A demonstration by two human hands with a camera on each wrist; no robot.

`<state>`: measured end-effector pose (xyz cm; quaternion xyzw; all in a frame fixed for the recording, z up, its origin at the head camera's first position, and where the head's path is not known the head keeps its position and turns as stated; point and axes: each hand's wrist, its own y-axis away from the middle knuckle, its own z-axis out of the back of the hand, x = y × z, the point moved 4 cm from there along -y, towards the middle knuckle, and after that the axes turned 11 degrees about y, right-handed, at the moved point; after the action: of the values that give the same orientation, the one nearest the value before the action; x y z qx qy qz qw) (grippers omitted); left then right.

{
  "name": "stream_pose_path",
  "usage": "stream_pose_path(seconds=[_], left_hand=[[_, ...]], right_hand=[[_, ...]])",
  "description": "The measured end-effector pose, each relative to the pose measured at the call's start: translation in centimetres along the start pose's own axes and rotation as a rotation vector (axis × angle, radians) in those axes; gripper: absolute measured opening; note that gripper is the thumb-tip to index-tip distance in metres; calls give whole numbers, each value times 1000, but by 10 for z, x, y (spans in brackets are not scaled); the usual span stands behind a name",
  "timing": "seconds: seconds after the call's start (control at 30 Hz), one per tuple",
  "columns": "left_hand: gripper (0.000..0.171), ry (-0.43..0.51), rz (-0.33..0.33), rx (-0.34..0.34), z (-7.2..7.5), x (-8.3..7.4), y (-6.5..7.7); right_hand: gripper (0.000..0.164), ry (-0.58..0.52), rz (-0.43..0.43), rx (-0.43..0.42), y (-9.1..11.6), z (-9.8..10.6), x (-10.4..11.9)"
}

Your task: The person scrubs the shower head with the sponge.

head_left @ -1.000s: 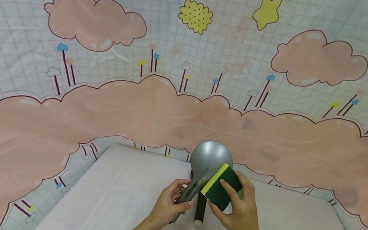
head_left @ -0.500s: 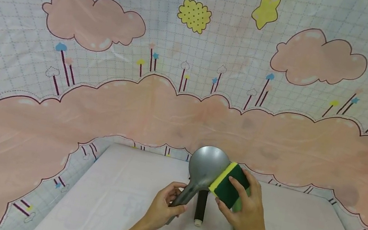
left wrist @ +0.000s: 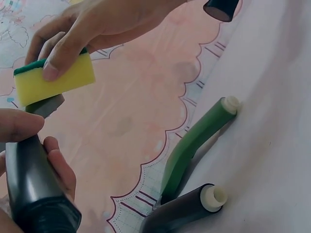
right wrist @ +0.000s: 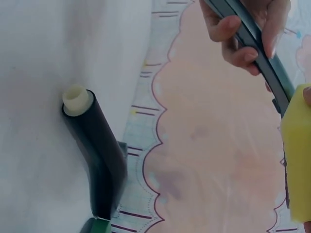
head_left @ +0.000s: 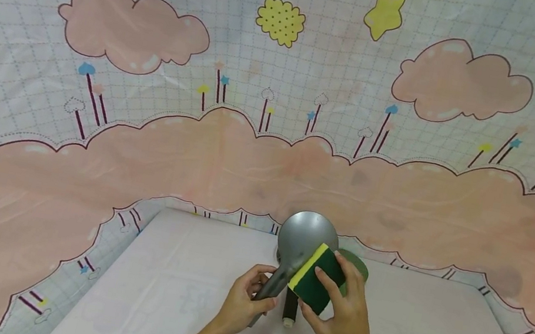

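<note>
My left hand [head_left: 244, 300] grips the handle of a grey hand shower head [head_left: 307, 234], its round head raised and tilted away from me. A yellow sponge with a dark green scouring face [head_left: 318, 280] is pinched between the thumb and fingers of my right hand [head_left: 347, 318]. In the head view the sponge's yellow side lies against the shower head's neck, just above the left hand. The left wrist view shows that yellow side [left wrist: 56, 82] turned to the shower head's dark neck. Part of the left hand is cut off in that view.
A black shower head [head_left: 290, 308] lies on the white table [head_left: 172, 281] behind the held one, its pale connector towards me. A green shower head [head_left: 357, 266] lies to its right, partly hidden by the right hand. A cloud-printed cloth [head_left: 166, 161] covers the background.
The sponge slid right and up towards the head's edge, then came back left and down to the neck. The left hand and shower head shifted slightly left, then back right.
</note>
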<state>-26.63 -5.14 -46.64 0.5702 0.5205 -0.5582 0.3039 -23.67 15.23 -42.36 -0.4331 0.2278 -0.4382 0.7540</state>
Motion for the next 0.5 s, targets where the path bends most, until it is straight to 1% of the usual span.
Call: stream_pose_path(seconds=[0.27, 0.5], left_hand=[[51, -14, 27, -9, 2, 3, 1], [52, -42, 13, 18, 5, 2, 4]], right_hand=[[61, 4, 10, 29, 5, 0, 0], [61, -1, 23, 15, 2, 3, -8]])
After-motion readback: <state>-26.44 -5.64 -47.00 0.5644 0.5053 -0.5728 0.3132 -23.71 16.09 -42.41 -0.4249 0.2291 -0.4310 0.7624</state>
